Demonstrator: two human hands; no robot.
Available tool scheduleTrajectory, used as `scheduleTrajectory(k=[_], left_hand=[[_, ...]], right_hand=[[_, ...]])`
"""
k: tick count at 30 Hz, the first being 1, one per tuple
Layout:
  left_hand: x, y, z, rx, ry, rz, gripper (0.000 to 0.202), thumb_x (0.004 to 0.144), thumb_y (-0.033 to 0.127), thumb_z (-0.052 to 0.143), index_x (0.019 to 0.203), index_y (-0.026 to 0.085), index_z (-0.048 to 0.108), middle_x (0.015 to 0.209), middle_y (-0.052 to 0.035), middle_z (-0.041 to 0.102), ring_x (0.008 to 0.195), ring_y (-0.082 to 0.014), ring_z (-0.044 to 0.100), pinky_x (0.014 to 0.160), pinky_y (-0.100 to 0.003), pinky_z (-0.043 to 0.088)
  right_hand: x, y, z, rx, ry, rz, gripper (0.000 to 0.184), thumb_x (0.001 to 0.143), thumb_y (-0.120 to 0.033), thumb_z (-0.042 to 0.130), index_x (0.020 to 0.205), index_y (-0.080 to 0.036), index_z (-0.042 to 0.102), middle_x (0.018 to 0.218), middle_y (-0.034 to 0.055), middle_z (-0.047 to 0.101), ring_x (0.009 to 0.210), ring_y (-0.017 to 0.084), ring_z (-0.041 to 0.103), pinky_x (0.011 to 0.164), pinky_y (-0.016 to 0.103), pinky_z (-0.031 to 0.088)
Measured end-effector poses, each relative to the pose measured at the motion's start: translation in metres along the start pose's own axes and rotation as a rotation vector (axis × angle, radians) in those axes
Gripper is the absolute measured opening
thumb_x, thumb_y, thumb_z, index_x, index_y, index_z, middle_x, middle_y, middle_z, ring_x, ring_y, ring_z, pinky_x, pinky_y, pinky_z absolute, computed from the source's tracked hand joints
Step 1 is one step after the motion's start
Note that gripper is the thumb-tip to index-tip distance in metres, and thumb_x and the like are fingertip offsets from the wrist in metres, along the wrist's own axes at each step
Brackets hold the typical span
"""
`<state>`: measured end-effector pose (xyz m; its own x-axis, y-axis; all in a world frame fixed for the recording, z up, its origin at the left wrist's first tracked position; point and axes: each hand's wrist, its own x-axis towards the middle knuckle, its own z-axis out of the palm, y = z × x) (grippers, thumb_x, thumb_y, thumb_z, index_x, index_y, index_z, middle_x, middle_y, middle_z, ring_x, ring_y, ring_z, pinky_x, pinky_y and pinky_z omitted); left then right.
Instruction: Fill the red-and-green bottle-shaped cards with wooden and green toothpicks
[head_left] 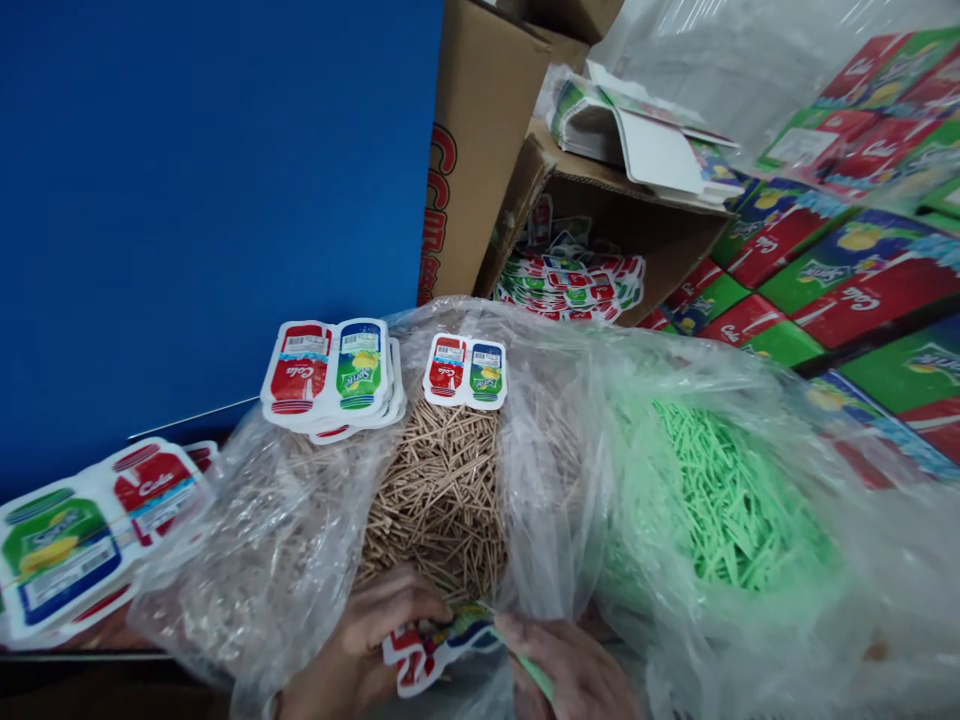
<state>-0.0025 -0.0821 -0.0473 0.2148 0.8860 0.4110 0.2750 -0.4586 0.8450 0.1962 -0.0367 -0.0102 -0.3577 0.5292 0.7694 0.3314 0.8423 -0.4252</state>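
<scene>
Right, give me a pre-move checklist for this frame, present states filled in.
1. Left hand gripping the Cola-Sprite packet: ok.
2. Right hand on the packet's other end: ok.
3. Held packet flat: not ok, it is bent.
4. Green strip at the right hand inside the packet: cannot tell, partly hidden.
5. Brown sticks exposed between the clear plastic: ok.

Left is a blue surface (210, 200) — right, stacked cartons (870, 265).
</scene>
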Motion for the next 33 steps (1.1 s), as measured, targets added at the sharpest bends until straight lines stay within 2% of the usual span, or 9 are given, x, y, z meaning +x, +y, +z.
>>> scheduleTrajectory(k=[2,3,5,10,14,19,25,30,33], left_hand=[[-0.001,-0.002,0.001,-0.015,-0.008,-0.003,0.014,0.091,0.03,0.05,0.099,0.02,0.057,0.079,-0.0057,0.063,0.07,-0.0159,0.058,0.063,-0.023,0.043],[-0.002,-0.003,0.002,-0.019,-0.017,-0.011,0.013,0.091,0.028,0.051,0.1,0.02,0.057,0.081,-0.0058,0.064,0.072,-0.016,0.058,0.064,-0.023,0.043],[-0.003,-0.005,0.002,-0.024,-0.024,-0.027,0.012,0.089,0.024,0.053,0.1,0.02,0.057,0.082,-0.0055,0.064,0.072,-0.0159,0.058,0.064,-0.023,0.043],[-0.002,-0.004,0.003,-0.002,-0.003,-0.025,0.011,0.087,0.019,0.058,0.098,0.02,0.057,0.078,-0.0042,0.064,0.069,-0.0156,0.058,0.062,-0.023,0.041],[0.001,-0.001,0.004,-0.016,-0.024,-0.019,0.011,0.088,0.019,0.055,0.099,0.02,0.057,0.081,-0.0047,0.065,0.07,-0.0153,0.059,0.063,-0.023,0.042],[-0.002,-0.005,0.008,-0.015,-0.034,-0.065,0.021,0.082,0.012,0.063,0.099,0.022,0.057,0.082,-0.0029,0.064,0.073,-0.0148,0.06,0.065,-0.022,0.044],[-0.001,-0.006,0.012,0.001,0.049,-0.032,0.021,0.08,0.013,0.066,0.097,0.022,0.057,0.078,-0.0016,0.065,0.069,-0.0143,0.062,0.062,-0.021,0.046],[0.005,-0.002,0.013,0.046,0.092,-0.009,0.014,0.08,0.022,0.068,0.091,0.02,0.06,0.071,-0.0005,0.065,0.061,-0.0121,0.06,0.056,-0.018,0.044],[0.008,0.0,0.014,0.054,0.145,0.001,0.013,0.079,0.024,0.069,0.088,0.02,0.061,0.069,0.0002,0.065,0.057,-0.0105,0.058,0.053,-0.016,0.044]], right_hand=[[0.006,0.001,-0.004,0.004,-0.132,-0.034,0.023,0.085,-0.012,0.054,0.099,-0.029,0.061,0.073,0.0003,0.075,0.059,0.017,0.072,0.054,0.023,0.059],[0.008,0.001,-0.005,0.022,-0.147,-0.043,0.023,0.083,-0.011,0.056,0.098,-0.029,0.061,0.076,0.0005,0.075,0.062,0.017,0.072,0.056,0.024,0.059],[0.009,0.0,-0.006,0.057,-0.099,-0.014,0.025,0.08,-0.009,0.056,0.097,-0.027,0.06,0.077,0.002,0.075,0.066,0.018,0.072,0.058,0.026,0.059],[0.006,-0.008,-0.001,0.155,0.014,0.269,0.024,0.075,-0.002,0.052,0.085,-0.022,0.059,0.084,0.0054,0.068,0.078,0.018,0.069,0.066,0.027,0.057],[0.004,-0.013,0.002,0.196,0.051,0.362,0.022,0.074,-0.003,0.054,0.08,-0.023,0.061,0.09,0.0049,0.065,0.072,0.015,0.067,0.062,0.024,0.053],[0.006,-0.014,0.004,0.212,0.029,0.373,0.023,0.074,-0.004,0.054,0.082,-0.023,0.064,0.089,0.0051,0.064,0.069,0.016,0.065,0.059,0.024,0.052],[0.015,-0.013,-0.003,0.276,0.097,0.378,0.025,0.074,-0.004,0.054,0.084,-0.025,0.064,0.08,0.0038,0.063,0.07,0.017,0.064,0.059,0.027,0.052],[0.021,-0.01,-0.003,0.327,0.034,0.347,0.022,0.076,-0.006,0.058,0.084,-0.025,0.067,0.074,0.0017,0.063,0.061,0.014,0.061,0.053,0.022,0.05],[0.007,-0.008,-0.011,0.25,0.154,0.459,0.018,0.079,-0.011,0.059,0.086,-0.025,0.066,0.075,0.0005,0.062,0.06,0.013,0.061,0.05,0.02,0.047]])
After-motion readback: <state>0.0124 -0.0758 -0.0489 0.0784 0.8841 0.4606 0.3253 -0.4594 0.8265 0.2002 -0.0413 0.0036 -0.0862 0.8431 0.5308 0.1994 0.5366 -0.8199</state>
